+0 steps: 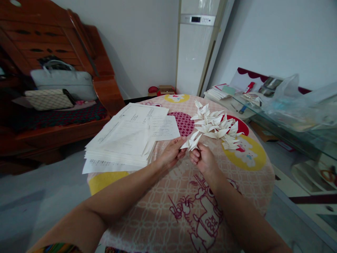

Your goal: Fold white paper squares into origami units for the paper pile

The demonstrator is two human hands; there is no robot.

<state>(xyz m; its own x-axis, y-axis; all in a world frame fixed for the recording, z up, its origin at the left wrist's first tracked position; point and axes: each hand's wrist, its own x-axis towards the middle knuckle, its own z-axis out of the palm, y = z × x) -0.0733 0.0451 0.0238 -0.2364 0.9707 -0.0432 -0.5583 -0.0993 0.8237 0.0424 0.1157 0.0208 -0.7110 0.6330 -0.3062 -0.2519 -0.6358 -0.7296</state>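
Note:
Between my two hands, above the middle of the round table, is a folded white paper crane [191, 142]. My left hand [174, 151] pinches its left side, fingers closed. My right hand [203, 157] grips the right side with curled fingers. Just beyond, several more paper cranes [216, 123] lie in a loose pile. A stack of printed paper sheets [123, 135] rests to the left of my left hand, its top sheets spread unevenly.
The round table has a patterned pink cloth [158, 211]. At right stands a glass-topped table [295, 130] with a plastic bag [302, 102] and papers. A wooden bench [105, 91] with a grey bag [65, 82] is at left. A white cabinet-like unit [195, 52] stands behind.

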